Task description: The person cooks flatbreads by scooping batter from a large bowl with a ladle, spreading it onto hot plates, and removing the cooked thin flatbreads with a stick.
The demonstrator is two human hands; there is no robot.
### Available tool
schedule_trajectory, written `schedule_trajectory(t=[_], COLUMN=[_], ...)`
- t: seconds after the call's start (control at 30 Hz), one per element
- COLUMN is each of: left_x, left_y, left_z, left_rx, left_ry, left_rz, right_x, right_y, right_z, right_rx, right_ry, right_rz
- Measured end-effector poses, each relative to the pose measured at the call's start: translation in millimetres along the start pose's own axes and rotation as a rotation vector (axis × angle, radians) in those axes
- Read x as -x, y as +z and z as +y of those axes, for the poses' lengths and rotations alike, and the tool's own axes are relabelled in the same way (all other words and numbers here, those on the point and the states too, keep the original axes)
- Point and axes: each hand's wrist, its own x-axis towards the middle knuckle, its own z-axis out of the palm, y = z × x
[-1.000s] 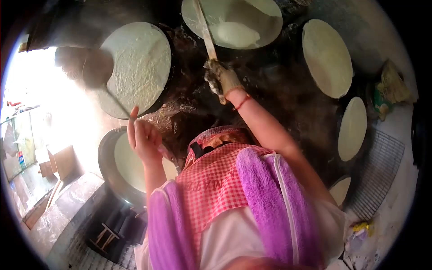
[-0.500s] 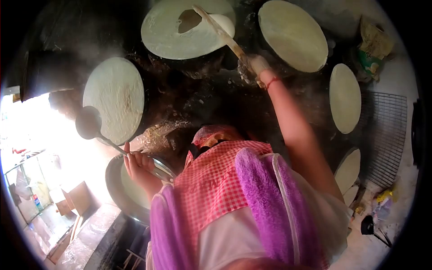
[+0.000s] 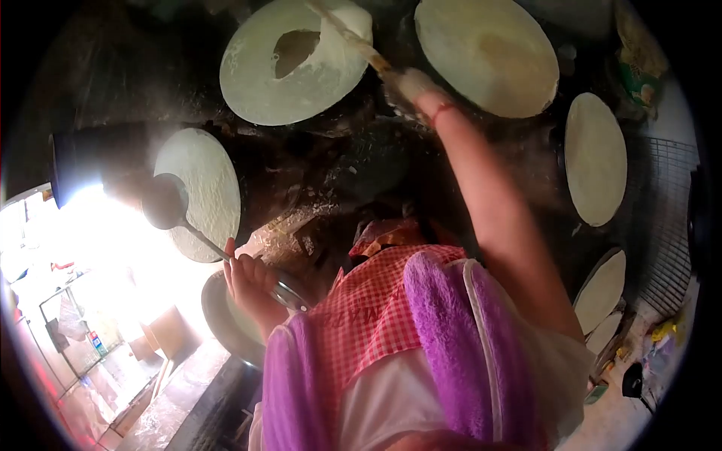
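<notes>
At the lower left, my left hand is closed round the handle of a metal ladle, whose bowl overlaps the edge of a round pan with pale batter. My right hand, in a soiled glove, grips a wooden spreader. The spreader's far end lies over the top pan, where pale batter covers the surface around a bare dark patch. A thicker white mass of batter sits beside the spreader.
More round pans with pale sheets stand at the upper right, right and lower right. A metal pot is below my left hand. A wire rack lies at far right, and a cardboard box at lower left.
The view has swung round, shifting the pans. The spreader has moved across the top pan, where a bare patch now shows. The ladle has stayed in my left hand.
</notes>
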Motion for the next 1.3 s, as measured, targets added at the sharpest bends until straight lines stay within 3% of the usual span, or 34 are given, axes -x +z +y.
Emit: schedule_trajectory(t=[0.03,0.07,0.13,0.17,0.2,0.23,0.33,0.43,0.53,0.57,0.67,0.7,0.73,0.8,0.83,0.93,0.97,1.0,1.07,1.1,1.13,1.2,1.23,1.3], left_x=[-1.4,-3.7,-8.7,-8.0,-6.7,-6.5,-21.8,-43.4,-50.5,-50.5,-51.7,-52.4,-52.4,-50.4,-52.1,-45.4,-45.9,-49.7,-67.2,-80.5,-93.3,-111.3,-114.8,-117.4], left_y=[2.0,3.3,-4.8,-9.2,-15.3,-20.1,-50.3,-55.8,-60.5,-63.4,-88.4,-93.1,-90.9,-79.9,-78.4,-37.5,-25.6,-11.3,19.8,29.3,38.0,64.1,74.0,83.1], left_z=[0.1,-0.9,-0.5,2.2,4.9,5.8,-6.5,-18.7,-14.9,-11.7,-14.3,-16.7,-16.4,-16.4,-19.0,1.9,7.1,8.8,8.4,5.7,3.3,-0.5,-1.8,-3.1], left_rx=[-0.002,-0.001,-0.012,-0.017,-0.021,-0.006,0.018,0.047,0.052,0.059,0.031,0.026,0.017,-0.038,0.016,-0.040,-0.031,-0.027,-0.161,-0.174,-0.190,-0.146,-0.083,-0.012], left_ry=[0.006,0.009,0.011,0.046,0.078,0.089,0.112,0.077,0.110,0.115,0.192,0.183,0.177,0.055,0.048,0.050,0.051,0.059,-0.006,-0.040,-0.079,-0.121,-0.155,-0.209], left_rz=[0.009,0.017,0.026,0.016,0.015,0.083,0.066,0.040,0.061,0.102,0.072,0.049,0.051,0.070,0.038,-0.037,-0.082,-0.062,-0.069,-0.138,-0.209,-0.230,-0.264,-0.268], right_x=[-59.6,-16.7,-30.1,34.2,20.4,13.1,41.7,26.1,23.9,27.4,-15.4,23.0,33.2,16.6,21.9,48.7,32.4,17.3,-12.9,-22.7,-28.2,-24.4,-26.9,31.1], right_y=[8.5,10.0,8.1,1.8,-9.7,-16.4,21.4,98.4,87.1,72.7,46.8,69.2,83.3,109.2,103.2,64.7,53.8,44.6,31.5,37.7,43.2,50.7,48.8,27.2], right_z=[19.3,-5.1,16.3,-2.2,22.3,47.9,34.2,28.9,12.8,12.1,46.5,24.6,16.7,16.8,14.7,-11.5,-2.8,-0.7,-3.9,-7.3,-7.5,-9.1,4.6,-4.6], right_rx=[0.226,0.056,0.459,0.308,-0.110,-0.417,-0.199,-0.212,-0.035,-0.111,-0.730,-0.307,-0.314,-0.283,-0.281,-0.073,-0.108,-0.189,-0.189,-0.120,-0.131,-0.013,0.057,0.137], right_ry=[-0.024,-0.016,-0.560,-0.466,-0.395,-0.466,-0.175,-0.430,-0.455,-0.549,-0.285,-0.299,-0.268,-0.525,-0.402,-0.264,-0.497,-0.532,-0.329,-0.478,-0.471,-0.410,-0.476,-0.251], right_rz=[0.032,-0.235,0.041,0.054,-0.070,-0.062,0.010,0.007,-0.040,-0.012,-0.003,0.215,0.104,0.042,-0.077,-0.129,-0.040,-0.006,-0.007,-0.064,-0.074,-0.314,-0.357,-0.370])
